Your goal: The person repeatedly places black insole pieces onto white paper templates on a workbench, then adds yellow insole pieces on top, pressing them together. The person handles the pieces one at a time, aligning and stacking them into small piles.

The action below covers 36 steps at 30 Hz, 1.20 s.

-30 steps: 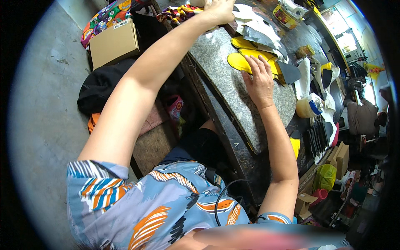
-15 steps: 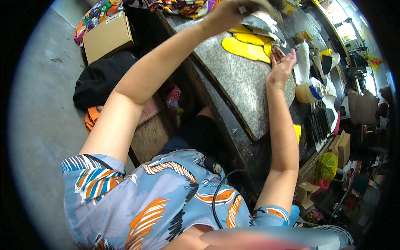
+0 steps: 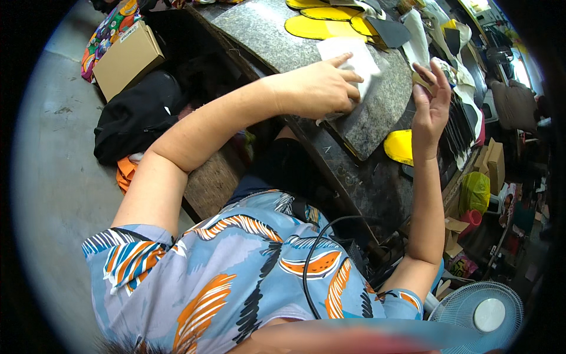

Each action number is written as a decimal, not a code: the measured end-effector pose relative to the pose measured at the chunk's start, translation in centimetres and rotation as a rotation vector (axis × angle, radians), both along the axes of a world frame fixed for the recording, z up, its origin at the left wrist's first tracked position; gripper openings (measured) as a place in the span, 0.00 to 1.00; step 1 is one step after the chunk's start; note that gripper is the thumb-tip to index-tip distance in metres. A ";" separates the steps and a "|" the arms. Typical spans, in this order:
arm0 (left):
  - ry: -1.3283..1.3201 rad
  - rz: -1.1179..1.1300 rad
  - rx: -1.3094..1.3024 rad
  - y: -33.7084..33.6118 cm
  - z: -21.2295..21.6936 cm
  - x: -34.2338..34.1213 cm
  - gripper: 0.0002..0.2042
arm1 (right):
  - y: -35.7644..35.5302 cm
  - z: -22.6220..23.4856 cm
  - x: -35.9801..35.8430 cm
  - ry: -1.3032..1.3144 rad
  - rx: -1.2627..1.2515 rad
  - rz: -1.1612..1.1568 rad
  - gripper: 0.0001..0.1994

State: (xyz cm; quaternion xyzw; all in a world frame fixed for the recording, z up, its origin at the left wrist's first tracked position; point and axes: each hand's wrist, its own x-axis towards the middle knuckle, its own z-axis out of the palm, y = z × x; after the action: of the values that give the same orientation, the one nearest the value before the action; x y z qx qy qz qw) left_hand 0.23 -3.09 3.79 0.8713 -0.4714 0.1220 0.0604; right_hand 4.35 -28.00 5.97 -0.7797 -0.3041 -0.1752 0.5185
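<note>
My left hand [image 3: 321, 89] reaches across the slab's near edge with its fingers bent over a white flat piece [image 3: 349, 50], whose right edge is blurred. Part of this piece is hidden under the palm. To the right, my right hand [image 3: 432, 112] is raised with its fingers apart and nothing in them, close to a jar that it mostly hides. Several yellow insole-shaped pieces [image 3: 312, 28] overlap at the far side of the grey speckled slab [image 3: 377, 127]. A dark grey piece [image 3: 390, 32] lies against them. Left of my right wrist is another yellow piece [image 3: 399, 147].
White and black sheet pieces [image 3: 466, 94] crowd the table's right side. A cardboard box [image 3: 128, 59] and a black bag [image 3: 138, 118] are at the left. A fan [image 3: 488, 315] stands at lower right, near a yellow-green bag [image 3: 474, 192].
My left hand has come down and nearer from the slab's far side, now over the white piece. The right hand has moved away from the yellow insoles to the right. The view has shifted.
</note>
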 end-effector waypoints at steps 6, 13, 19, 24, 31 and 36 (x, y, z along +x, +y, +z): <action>0.158 0.012 0.102 -0.5 0.8 -0.1 0.15 | -0.4 0.8 -3.0 -0.285 -0.521 0.057 0.30; 0.103 0.310 0.042 4.6 1.9 1.0 0.15 | -1.9 -0.6 -5.4 -0.146 -0.946 0.064 0.24; 0.048 0.216 -0.255 0.4 -1.1 0.6 0.23 | -1.4 0.6 -4.3 -0.089 -0.871 0.125 0.19; 0.216 0.112 -0.162 -0.5 -2.8 2.4 0.31 | -1.3 2.8 -0.2 0.324 -0.744 0.210 0.24; -0.119 0.475 -0.359 2.4 -3.2 5.7 0.23 | 2.9 -0.4 6.4 0.208 -0.511 -0.063 0.13; -0.101 0.535 -0.398 2.9 -3.9 5.3 0.22 | 5.5 -2.1 8.4 -0.033 -0.615 -0.137 0.11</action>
State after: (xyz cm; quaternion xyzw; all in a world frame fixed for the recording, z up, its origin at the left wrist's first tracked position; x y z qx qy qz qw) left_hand 5.57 -0.21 -0.13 0.9281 -0.1954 0.2662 0.1718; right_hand 12.74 -22.46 3.89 -0.9157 -0.2981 -0.1221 0.2403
